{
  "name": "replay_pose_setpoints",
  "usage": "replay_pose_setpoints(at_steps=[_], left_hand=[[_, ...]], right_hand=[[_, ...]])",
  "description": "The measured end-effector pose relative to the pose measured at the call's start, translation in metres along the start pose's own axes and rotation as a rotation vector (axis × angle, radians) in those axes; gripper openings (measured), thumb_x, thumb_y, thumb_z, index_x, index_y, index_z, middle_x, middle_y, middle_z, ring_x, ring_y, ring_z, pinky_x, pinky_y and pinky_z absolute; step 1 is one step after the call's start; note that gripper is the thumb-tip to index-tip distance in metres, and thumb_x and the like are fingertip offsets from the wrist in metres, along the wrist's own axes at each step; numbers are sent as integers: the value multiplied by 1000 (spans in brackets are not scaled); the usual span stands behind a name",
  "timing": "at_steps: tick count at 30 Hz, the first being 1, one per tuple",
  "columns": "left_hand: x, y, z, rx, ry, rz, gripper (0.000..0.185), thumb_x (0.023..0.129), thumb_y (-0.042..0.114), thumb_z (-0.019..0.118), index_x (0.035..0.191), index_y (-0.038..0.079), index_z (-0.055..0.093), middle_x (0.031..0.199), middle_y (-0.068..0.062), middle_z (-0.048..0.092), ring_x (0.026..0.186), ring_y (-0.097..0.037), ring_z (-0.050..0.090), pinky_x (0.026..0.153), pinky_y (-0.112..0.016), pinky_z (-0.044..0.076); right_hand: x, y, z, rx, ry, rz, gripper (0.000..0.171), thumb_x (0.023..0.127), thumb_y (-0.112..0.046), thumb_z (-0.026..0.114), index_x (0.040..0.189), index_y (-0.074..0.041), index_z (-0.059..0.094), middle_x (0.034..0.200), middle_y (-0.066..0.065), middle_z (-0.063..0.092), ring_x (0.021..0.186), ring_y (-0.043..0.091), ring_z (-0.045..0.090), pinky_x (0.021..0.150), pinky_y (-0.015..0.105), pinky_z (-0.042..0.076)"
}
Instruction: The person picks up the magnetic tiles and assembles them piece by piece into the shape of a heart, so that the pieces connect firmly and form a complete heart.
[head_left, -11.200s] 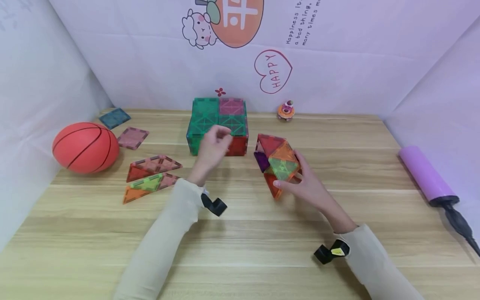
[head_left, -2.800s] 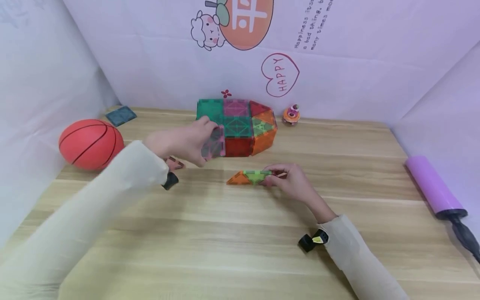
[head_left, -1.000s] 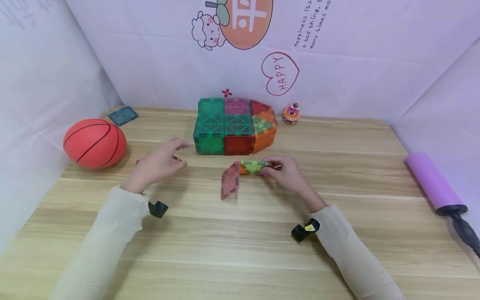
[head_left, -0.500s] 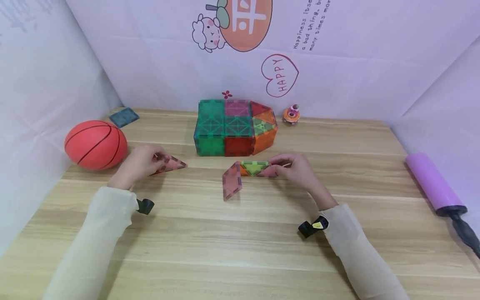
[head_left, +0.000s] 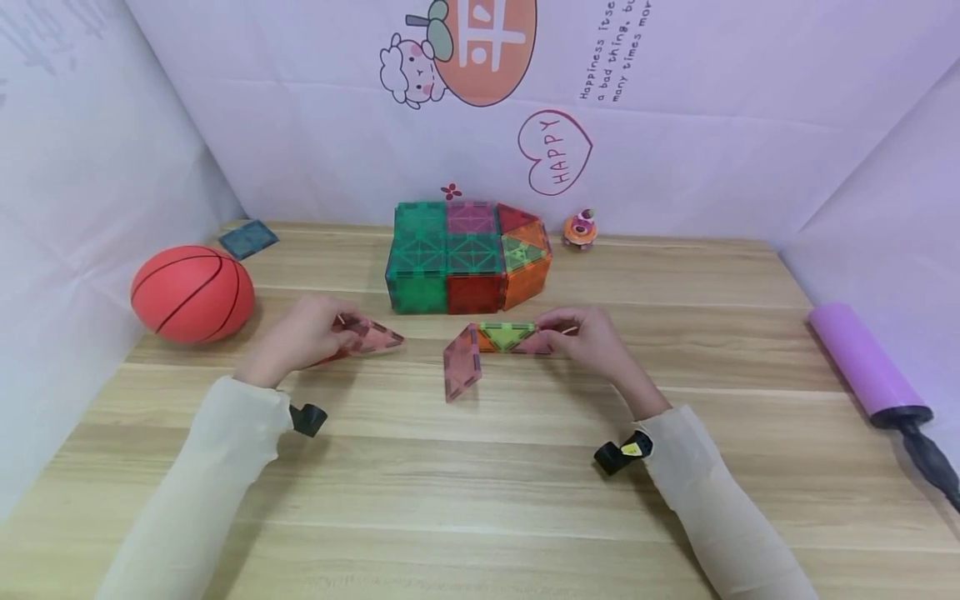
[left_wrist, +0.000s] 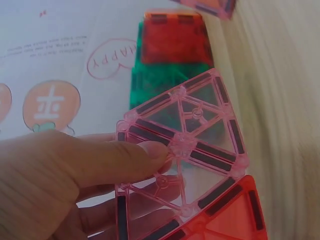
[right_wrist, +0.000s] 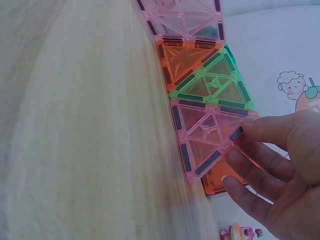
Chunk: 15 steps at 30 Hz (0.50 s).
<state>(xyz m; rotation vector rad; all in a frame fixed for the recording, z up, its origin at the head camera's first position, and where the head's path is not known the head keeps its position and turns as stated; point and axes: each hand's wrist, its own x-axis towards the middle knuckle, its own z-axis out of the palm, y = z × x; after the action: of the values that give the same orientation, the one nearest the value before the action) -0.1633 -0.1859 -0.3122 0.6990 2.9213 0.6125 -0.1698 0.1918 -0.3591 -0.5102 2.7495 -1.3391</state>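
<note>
While hands [head_left: 300, 337] grip translucent triangle tiles [head_left: 507, 337], grainy tabletop [head_left: 480, 467]

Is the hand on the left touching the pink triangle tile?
Touching. In the left wrist view, the left hand pinches the pink triangle tile: the thumb lies on its face and fingers show through from behind.

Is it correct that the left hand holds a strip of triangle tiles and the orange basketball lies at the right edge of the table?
Not quite. The left hand does hold the strip of triangle tiles, but the orange basketball lies at the left edge of the table, as the head view shows.
</note>
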Motion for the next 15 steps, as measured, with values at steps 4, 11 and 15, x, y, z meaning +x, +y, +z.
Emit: replay_pose_setpoints(at_steps=[4,11,15], left_hand=[[5,19,-6,-19,-8,65,17,83,0,66,99,3,70,90,-10,70,83,-25,62,79,-44,53],[19,63,-18,-42,-46,144,21,86,6,68,107,4,70,97,-9,70,85,-22,62,79,-38,55],[31,90,-21,-60,-49,222,20,87,7,68,107,4,71,98,-8,71,82,-20,60,76,-34,54]], right_hand=[[1,2,1,-1,2,6,16,88,-6,66,102,-2,73,104,15,71,92,24,66,75,34,57],[2,2,0,-3,11,15,16,88,-6,66,101,-2,73,103,14,72,92,24,66,74,32,56],[2,3,-1,0,4,11,17,88,-6,66,102,-2,73,104,15,71,93,25,66,74,30,56]])
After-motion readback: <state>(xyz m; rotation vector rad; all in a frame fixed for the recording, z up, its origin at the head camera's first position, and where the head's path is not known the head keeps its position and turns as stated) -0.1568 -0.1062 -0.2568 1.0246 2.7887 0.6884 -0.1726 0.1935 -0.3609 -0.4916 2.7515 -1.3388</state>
